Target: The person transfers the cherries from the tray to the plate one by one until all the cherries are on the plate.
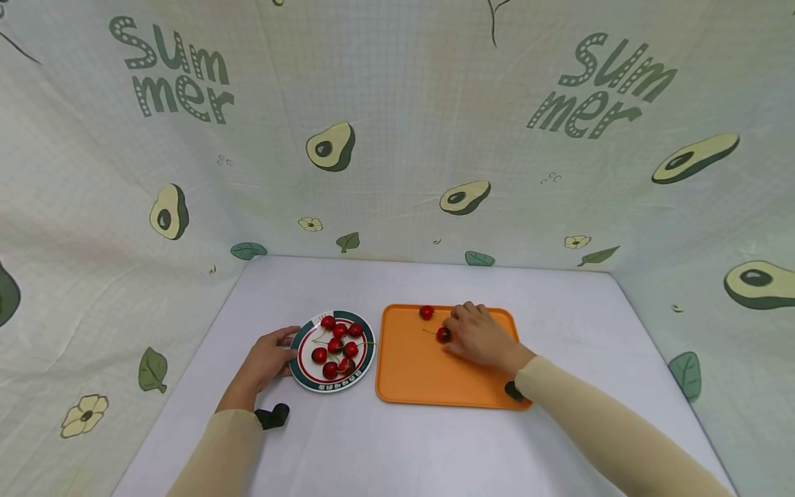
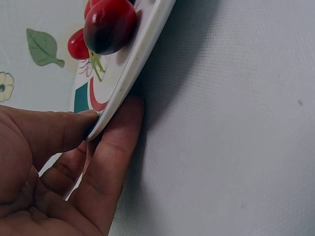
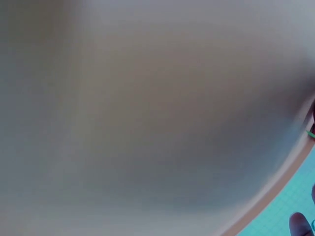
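Note:
In the head view my left hand (image 1: pixel 270 357) grips the left rim of a round plate (image 1: pixel 299 369) with a dark green border. The left wrist view shows the thumb on top of the rim and fingers beneath it. Several red cherries (image 1: pixel 335 344), some with green stems, lie on the plate. My right hand (image 1: pixel 479 336) is over an orange tray (image 1: pixel 410 383), its thumb and forefinger about a dark red cherry (image 1: pixel 444 335) whose stem points left. Another cherry (image 1: pixel 426 313) sits by the tray's far edge. The right wrist view is mostly blurred, with fingertips (image 3: pixel 299 225) at the lower right.
Plate and tray stand side by side on a white table (image 1: pixel 329 442), a narrow gap between them. A pale curtain (image 1: pixel 397 138) printed with avocados and leaves encloses the back and sides. Dark wrist pieces show at the left cuff (image 1: pixel 272 416) and right cuff (image 1: pixel 514 391).

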Available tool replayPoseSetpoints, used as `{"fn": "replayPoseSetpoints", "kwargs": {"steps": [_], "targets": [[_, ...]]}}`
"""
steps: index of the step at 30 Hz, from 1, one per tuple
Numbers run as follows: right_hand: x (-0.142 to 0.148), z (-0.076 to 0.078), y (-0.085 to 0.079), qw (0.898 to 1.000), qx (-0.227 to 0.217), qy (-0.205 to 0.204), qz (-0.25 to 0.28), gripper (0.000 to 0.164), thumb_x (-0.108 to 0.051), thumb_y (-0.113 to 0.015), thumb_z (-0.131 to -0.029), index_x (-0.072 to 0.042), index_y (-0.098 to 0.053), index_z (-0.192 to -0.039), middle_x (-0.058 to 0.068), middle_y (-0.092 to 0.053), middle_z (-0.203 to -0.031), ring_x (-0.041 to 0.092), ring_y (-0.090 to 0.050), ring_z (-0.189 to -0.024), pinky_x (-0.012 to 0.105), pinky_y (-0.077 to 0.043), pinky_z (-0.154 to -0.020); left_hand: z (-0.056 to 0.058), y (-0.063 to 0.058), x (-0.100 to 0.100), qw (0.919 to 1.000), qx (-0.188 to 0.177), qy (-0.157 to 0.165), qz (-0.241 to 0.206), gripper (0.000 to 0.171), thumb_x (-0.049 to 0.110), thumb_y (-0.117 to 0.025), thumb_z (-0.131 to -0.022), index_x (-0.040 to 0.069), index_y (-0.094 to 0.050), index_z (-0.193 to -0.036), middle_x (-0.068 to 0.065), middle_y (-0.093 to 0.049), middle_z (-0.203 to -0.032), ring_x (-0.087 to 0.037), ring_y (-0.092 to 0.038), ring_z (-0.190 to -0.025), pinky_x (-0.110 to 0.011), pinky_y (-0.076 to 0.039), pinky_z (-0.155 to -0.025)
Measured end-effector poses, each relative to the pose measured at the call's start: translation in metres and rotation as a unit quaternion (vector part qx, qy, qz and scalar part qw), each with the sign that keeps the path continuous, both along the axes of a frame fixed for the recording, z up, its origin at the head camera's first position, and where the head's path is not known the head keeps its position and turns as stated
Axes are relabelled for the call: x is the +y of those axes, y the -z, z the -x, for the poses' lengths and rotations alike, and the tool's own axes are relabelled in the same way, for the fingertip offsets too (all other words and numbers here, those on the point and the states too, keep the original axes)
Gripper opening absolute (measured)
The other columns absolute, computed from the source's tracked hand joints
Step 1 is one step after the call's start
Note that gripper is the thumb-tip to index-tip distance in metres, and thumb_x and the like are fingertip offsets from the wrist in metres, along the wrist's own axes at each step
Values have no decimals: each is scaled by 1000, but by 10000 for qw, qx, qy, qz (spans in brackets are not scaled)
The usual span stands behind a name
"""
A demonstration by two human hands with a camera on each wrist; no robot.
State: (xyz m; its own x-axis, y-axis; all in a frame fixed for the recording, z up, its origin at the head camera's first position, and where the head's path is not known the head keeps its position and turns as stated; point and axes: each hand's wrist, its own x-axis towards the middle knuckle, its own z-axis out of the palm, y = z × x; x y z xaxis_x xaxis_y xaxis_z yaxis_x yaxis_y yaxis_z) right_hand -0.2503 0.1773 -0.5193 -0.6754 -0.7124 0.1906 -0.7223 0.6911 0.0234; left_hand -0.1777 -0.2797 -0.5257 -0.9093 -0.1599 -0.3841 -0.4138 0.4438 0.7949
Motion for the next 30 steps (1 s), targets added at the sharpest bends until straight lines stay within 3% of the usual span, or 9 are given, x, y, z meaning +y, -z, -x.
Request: {"fn": "replayPoseSetpoints", "kwargs": {"steps": [5, 14, 30], "targets": [[-4, 0, 2, 9996, 282, 42, 46, 42, -49, -75, -95, -10, -70, -111, 6, -59, -106, 26, -48, -94, 43, -43, -85, 0, 0, 0, 10000, -12, -26, -38, 59, 3, -59, -101, 11, -47, -158, -24, -50, -143, -25, -61, -99, -31, -60, -71], [-5, 1, 6, 9993, 323, 162, 62, 40, -44, -73, -97, -7, -69, -110, 8, -58, -103, 27, -46, -92, 44, -43, -84, -1, -3, 2, 10000, -33, -63, -10, 60, 4, -59, -101, 13, -47, -159, -23, -50, -144, -27, -60, -104, -30, -59, -71], [-24, 6, -1, 9974, 665, 38, 284, 35, -41, -70, -98, -7, -66, -104, 7, -57, -101, 26, -47, -91, 42, -43, -84, 3, 0, 0, 9999, -53, -74, -53, 60, 3, -60, -101, 13, -46, -159, -24, -49, -146, -27, -61, -102, -31, -60, -71]]}}
